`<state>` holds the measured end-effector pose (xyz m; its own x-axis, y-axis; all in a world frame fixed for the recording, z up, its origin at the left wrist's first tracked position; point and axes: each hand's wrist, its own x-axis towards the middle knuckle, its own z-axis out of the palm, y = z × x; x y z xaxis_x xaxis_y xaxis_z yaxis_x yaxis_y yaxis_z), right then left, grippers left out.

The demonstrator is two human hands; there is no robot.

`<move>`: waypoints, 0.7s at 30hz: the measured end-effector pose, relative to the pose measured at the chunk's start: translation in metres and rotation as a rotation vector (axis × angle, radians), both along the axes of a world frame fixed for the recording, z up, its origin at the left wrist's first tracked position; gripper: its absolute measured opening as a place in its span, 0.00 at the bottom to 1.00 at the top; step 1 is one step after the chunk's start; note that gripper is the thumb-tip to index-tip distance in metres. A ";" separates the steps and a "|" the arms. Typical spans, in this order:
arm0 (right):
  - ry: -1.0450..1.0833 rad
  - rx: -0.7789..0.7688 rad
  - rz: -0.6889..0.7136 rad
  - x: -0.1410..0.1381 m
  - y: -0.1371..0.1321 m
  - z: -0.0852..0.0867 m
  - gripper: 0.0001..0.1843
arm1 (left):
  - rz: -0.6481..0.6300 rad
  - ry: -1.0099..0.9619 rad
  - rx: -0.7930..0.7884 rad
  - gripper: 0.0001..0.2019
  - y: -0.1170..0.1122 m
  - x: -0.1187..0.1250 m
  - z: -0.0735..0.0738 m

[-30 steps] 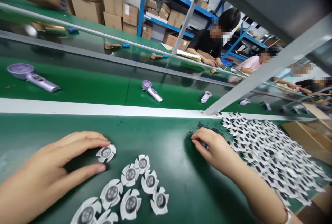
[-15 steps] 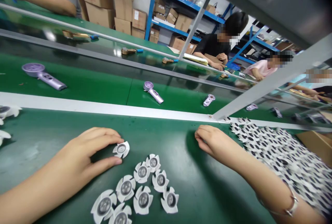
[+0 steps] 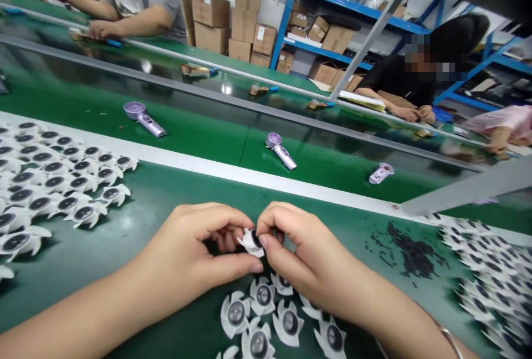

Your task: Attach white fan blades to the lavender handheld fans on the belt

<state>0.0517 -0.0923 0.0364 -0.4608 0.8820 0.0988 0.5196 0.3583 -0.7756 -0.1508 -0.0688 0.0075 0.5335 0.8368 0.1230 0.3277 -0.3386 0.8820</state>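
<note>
Both my hands meet over the green bench (image 3: 166, 220), holding one white fan impeller (image 3: 250, 241) between them. My left hand (image 3: 195, 251) pinches it from the left with thumb and fingers closed. My right hand (image 3: 299, 251) grips it from the right, fingertips pressed on its dark hub. Just below my hands lies a small cluster of white impellers (image 3: 270, 314), hubs facing up.
Rows of impellers (image 3: 54, 181) lie at the left, and a heap of impellers (image 3: 490, 270) at the right beside small dark bits (image 3: 409, 251). Purple handheld fans (image 3: 145, 118) ride the conveyor belt (image 3: 199, 132) beyond. Other people work across it; boxes fill blue shelves behind.
My right hand came left from the pile's edge to meet my left hand. The left hand lifted the impeller it touched. The view swung left, showing the rows of impellers.
</note>
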 end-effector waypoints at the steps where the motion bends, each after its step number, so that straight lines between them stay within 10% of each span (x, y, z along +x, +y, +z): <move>1: 0.002 0.001 -0.012 0.000 0.000 -0.002 0.07 | 0.004 -0.013 -0.005 0.12 0.000 0.000 0.002; 21: -0.115 0.220 -0.042 0.002 -0.004 0.001 0.07 | 0.027 -0.042 0.075 0.06 -0.007 0.001 0.003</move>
